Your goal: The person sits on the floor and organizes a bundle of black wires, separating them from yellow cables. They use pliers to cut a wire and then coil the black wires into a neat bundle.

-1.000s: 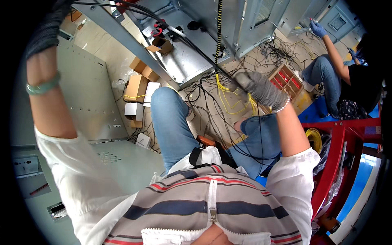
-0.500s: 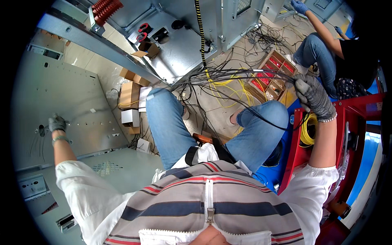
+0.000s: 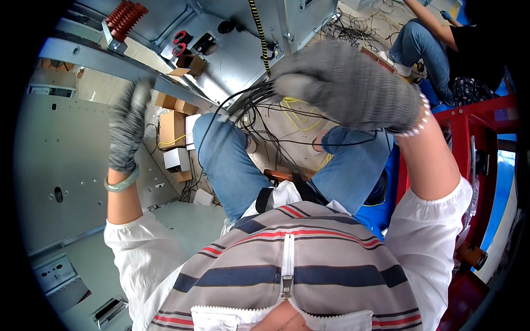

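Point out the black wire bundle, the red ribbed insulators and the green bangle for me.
black wire bundle (image 3: 259,102), head view, on the strands just left of the right hand.
red ribbed insulators (image 3: 126,15), head view, on the middle of the stack.
green bangle (image 3: 122,184), head view, on its front at the left wrist.

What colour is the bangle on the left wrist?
Pale green: the bangle sits just below the grey glove, head view.

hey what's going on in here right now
A seated person in blue jeans is working with wiring beside a grey metal cabinet panel. Both hands wear grey knit gloves. The right hand is raised close to the camera, closed around a bundle of thin black wires running toward the metal frame. The left hand is lifted beside the panel, apparently empty. Another person sits on the floor beyond, among loose cables.
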A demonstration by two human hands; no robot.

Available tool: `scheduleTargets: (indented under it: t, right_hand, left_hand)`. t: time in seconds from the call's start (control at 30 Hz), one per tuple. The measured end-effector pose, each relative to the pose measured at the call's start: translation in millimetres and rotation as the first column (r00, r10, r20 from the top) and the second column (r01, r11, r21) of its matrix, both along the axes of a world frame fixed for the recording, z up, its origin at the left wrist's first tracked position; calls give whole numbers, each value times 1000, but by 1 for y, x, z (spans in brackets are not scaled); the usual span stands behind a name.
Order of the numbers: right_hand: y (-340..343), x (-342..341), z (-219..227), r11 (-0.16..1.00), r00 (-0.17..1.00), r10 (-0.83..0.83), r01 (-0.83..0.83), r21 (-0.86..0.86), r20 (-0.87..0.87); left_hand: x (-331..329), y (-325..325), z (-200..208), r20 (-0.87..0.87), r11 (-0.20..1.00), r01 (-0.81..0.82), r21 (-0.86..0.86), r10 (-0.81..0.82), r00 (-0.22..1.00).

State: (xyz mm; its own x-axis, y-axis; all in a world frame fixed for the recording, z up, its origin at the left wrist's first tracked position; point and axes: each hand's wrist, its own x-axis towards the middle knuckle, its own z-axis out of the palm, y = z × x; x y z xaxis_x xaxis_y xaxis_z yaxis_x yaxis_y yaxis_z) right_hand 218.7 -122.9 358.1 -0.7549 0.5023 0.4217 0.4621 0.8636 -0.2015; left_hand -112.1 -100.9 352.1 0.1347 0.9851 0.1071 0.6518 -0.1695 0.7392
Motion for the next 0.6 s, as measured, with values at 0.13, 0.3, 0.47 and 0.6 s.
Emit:
scheduleTargets:
  t: [0.13, 0.3, 0.47, 0.6]
  right_hand:
    - [14, -28, 8, 991, 999, -45, 44, -126, -1]
    - [19, -33, -6, 940, 979, -3, -66, -334, -202]
    - [16, -23, -50, 434, 923, -81, -307, -847, -376]
    - [30, -29, -103, 333, 958, -121, -207, -920, -260]
  left_hand:
    - [93, -29, 55, 115, 900, 425, -99, -414, 903]
    - [79, -19, 48, 166, 864, 491, -110, -471, 867]
    - [-36, 3, 80, -223, 985, 57, -165, -94, 970]
    - [-84, 19, 78, -228, 918, -195, -346, 119, 966]
